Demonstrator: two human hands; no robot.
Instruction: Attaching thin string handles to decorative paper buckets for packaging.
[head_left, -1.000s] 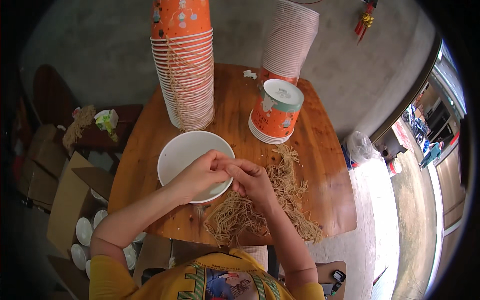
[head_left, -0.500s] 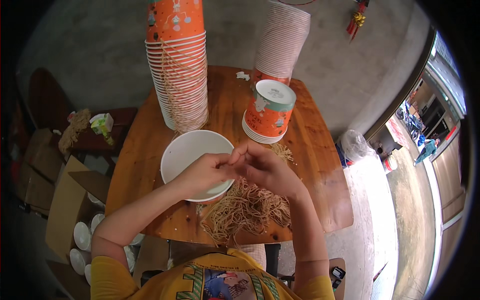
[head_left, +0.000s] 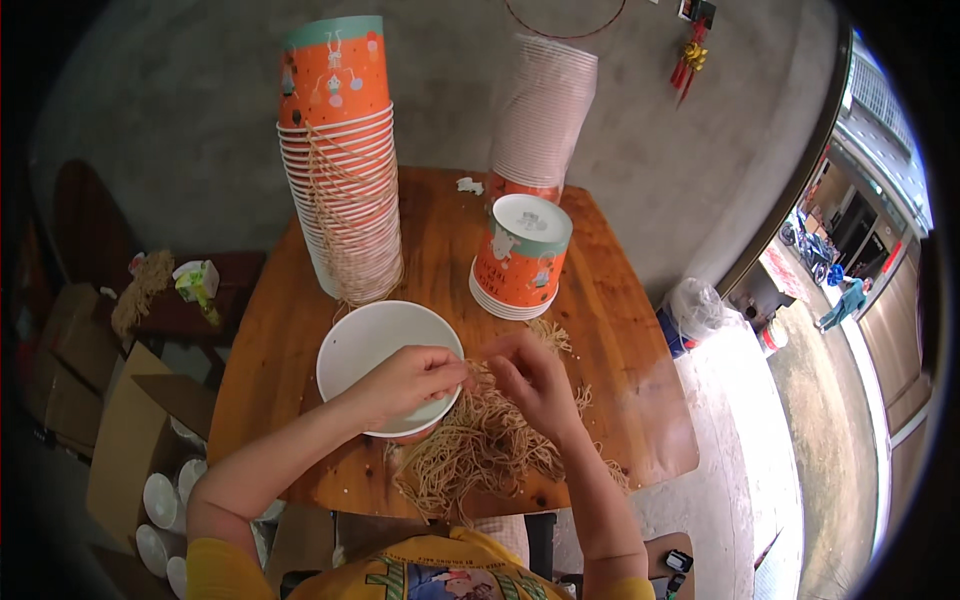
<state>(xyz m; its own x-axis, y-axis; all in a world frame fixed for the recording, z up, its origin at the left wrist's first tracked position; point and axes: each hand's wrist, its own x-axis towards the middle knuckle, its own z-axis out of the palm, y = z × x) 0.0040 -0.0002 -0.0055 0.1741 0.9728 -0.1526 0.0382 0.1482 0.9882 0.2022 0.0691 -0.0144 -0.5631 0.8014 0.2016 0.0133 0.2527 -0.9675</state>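
A white-lined paper bucket (head_left: 365,340) stands mouth up on the wooden table in front of me. My left hand (head_left: 412,383) reaches across its mouth, fingers closed in a pinch on the right side of the rim. Just right of the rim is my right hand (head_left: 530,375), its fingers bent inward toward the thumb. Whatever those fingers hold is too small or hidden to make out. Beneath and between my hands spreads a loose heap of tan twisted cords (head_left: 480,450), partly covered by my right hand and wrist.
A tall stack of orange buckets (head_left: 345,200) draped with cords stands back left. Upturned orange buckets (head_left: 520,265) and a plastic-wrapped stack (head_left: 540,115) stand back right. An open carton (head_left: 130,430) of white tubs is left of the table (head_left: 640,420). Outside the doorway is a person (head_left: 848,303).
My right hand has drawn slightly apart from my left, which stays at the bucket's rim. The whole view has tilted up a little, so the table sits lower.
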